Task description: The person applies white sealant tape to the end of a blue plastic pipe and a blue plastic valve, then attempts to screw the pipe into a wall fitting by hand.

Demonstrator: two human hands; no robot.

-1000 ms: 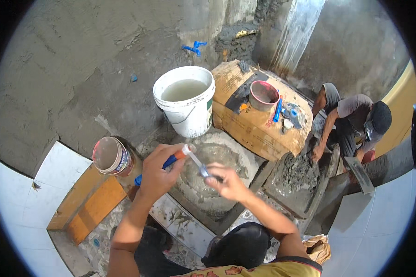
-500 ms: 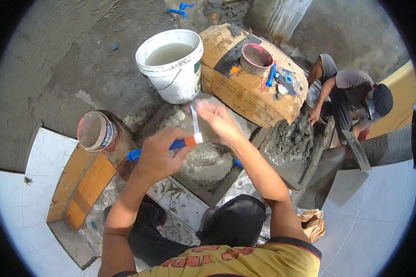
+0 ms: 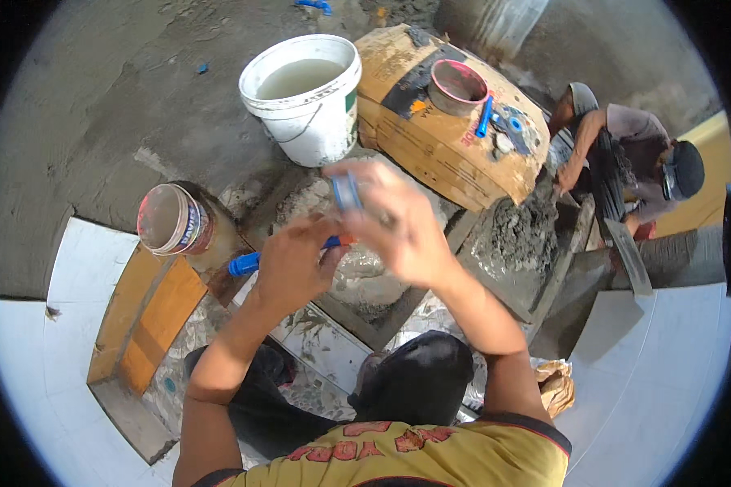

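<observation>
My left hand is closed around a blue pipe, whose plain blue end sticks out at the left. An orange band shows near its other end, which my right hand partly covers. Just above that end, my right hand, blurred by motion, grips a small spool of tape with a blue rim and a pale middle. Both hands are over a square, concrete-edged pit with wet grey cement in it.
Beyond the pit stand a white bucket of cloudy water and a cardboard box bearing a pink-rimmed tub and a blue pipe piece. A dirty paint pail stands left. At right, a co-worker crouches near wet mortar.
My right hand has swung round close to the pipe's end, bringing the spool into sight. The white strip of tape stretched between the hands earlier is now hidden. My left hand keeps its hold.
</observation>
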